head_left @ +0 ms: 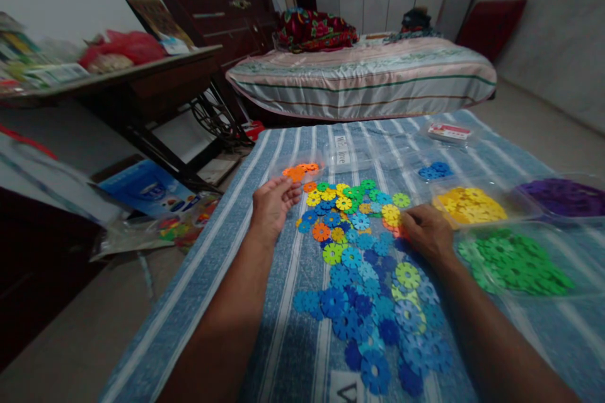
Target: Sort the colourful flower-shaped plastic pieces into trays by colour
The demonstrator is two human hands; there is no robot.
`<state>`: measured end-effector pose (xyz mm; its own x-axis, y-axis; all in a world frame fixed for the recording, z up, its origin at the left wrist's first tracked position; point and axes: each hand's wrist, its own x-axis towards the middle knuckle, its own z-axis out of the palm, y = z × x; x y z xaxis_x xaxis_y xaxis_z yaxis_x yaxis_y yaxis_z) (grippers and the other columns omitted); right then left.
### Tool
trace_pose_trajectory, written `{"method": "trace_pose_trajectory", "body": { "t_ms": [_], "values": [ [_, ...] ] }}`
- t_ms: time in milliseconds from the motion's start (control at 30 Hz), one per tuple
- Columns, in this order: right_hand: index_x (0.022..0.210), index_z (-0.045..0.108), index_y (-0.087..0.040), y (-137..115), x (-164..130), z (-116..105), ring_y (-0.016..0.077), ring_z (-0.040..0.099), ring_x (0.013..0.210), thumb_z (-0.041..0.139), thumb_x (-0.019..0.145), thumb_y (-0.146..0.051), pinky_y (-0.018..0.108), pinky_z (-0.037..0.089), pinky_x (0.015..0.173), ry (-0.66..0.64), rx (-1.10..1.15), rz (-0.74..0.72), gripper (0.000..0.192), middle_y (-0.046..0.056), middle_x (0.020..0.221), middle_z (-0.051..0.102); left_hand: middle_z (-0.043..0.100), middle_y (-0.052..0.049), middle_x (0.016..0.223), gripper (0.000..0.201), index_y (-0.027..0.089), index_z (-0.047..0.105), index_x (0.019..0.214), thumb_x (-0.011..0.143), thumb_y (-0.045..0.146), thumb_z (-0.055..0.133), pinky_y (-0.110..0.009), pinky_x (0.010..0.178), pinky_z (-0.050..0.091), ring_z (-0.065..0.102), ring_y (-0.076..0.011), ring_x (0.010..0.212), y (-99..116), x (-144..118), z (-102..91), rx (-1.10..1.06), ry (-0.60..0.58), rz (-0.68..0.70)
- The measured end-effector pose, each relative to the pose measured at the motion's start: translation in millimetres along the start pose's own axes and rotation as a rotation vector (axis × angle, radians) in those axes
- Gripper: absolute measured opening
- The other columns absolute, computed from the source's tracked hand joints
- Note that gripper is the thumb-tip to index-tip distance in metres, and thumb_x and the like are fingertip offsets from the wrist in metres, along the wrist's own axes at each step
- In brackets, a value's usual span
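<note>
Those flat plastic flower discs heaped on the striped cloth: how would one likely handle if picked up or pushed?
The discs look thin and flat, so each is probably light and stiff. Lying flat, one would likely slide on the cloth rather than roll. Their notched edges and overlaps suggest neighbours may snag and drag along. The right hand rests at the heap's edge; the left hand hovers nearby.

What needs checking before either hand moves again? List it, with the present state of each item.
1. Left hand free to pick: ok, palm up beside the mixed pile of discs; whether it holds a piece, cannot tell.
2. Right hand grip: cannot tell, fingers curled down on the pile's edge.
3. Orange tray within reach: ok, just beyond the left fingertips.
4. Yellow tray near: ok, right beside the right hand.
5. Green tray has room: ok.
6. Pile sorted: not ok, colours mixed on the striped cloth.
</note>
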<state>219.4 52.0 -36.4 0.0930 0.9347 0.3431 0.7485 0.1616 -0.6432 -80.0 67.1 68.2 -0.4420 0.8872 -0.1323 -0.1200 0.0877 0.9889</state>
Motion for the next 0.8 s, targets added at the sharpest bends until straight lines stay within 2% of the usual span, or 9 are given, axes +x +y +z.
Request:
{"method": "trace_pose_trajectory", "body": {
  "t_ms": [33,100,233,367,500,633,800],
  "values": [
    [0.070,0.070,-0.019,0,0,0,0.0204,0.057,0.074,0.044,0.081,-0.041,0.032,0.039,0.068,0.002,0.006,0.000,0.035,0.006,0.074,0.065,0.069,-0.002,0.066,0.022,0.015,0.059,0.083,0.065,0.024,0.068,-0.020,0.051,0.048,0.061,-0.0103,0.053,3,3,1.7,-0.033,0.021,-0.010],
    [0.070,0.070,-0.019,-1,0,0,0.0204,0.057,0.074,0.045,0.081,-0.041,0.032,0.039,0.068,0.010,0.018,0.004,0.035,0.006,0.074,0.065,0.069,-0.003,0.064,0.020,0.014,0.060,0.081,0.066,0.026,0.068,-0.020,0.050,0.047,0.060,-0.0108,0.052,3,3,3.0,0.041,-0.001,-0.030],
    [0.067,0.068,-0.019,-2,0,-1,0.0198,0.056,0.072,0.045,0.080,-0.040,0.032,0.039,0.067,0.034,0.018,-0.007,0.034,0.005,0.072,0.064,0.064,0.000,0.057,0.018,0.015,0.062,0.072,0.064,0.030,0.067,-0.021,0.045,0.041,0.053,-0.0099,0.044,-15,-12,-1.8,0.408,-0.148,-0.011],
    [0.067,0.068,-0.019,-2,0,-1,0.0202,0.057,0.073,0.045,0.080,-0.039,0.032,0.039,0.068,0.033,0.017,-0.010,0.032,0.005,0.072,0.064,0.058,0.003,0.053,0.014,0.016,0.066,0.066,0.062,0.030,0.067,-0.024,0.051,0.036,0.052,-0.0126,0.050,-34,-26,-9.8,0.833,-0.325,0.120],
    [0.068,0.069,-0.019,0,0,0,0.0208,0.057,0.074,0.045,0.081,-0.039,0.033,0.039,0.068,0.019,0.008,-0.011,0.033,0.006,0.073,0.065,0.057,0.003,0.058,0.014,0.019,0.066,0.067,0.065,0.033,0.069,-0.026,0.055,0.030,0.052,-0.0137,0.057,-41,-33,-13.1,1.171,-0.359,0.246],
    [0.069,0.070,-0.019,0,0,0,0.0212,0.057,0.075,0.044,0.081,-0.039,0.033,0.039,0.070,0.018,-0.009,-0.021,0.034,0.006,0.075,0.065,0.055,0.004,0.060,0.018,0.020,0.063,0.064,0.065,0.035,0.071,-0.026,0.056,0.029,0.051,-0.0136,0.060,-43,-36,-13.9,1.209,-0.364,0.261],
    [0.069,0.070,-0.019,-1,0,-1,0.0207,0.057,0.074,0.044,0.081,-0.039,0.032,0.039,0.068,0.009,-0.015,-0.005,0.034,0.006,0.074,0.065,0.052,0.006,0.056,0.015,0.019,0.058,0.063,0.061,0.026,0.071,-0.023,0.054,0.030,0.048,-0.0115,0.056,-49,-35,-15.6,1.031,-0.342,0.193]
  ]
}}
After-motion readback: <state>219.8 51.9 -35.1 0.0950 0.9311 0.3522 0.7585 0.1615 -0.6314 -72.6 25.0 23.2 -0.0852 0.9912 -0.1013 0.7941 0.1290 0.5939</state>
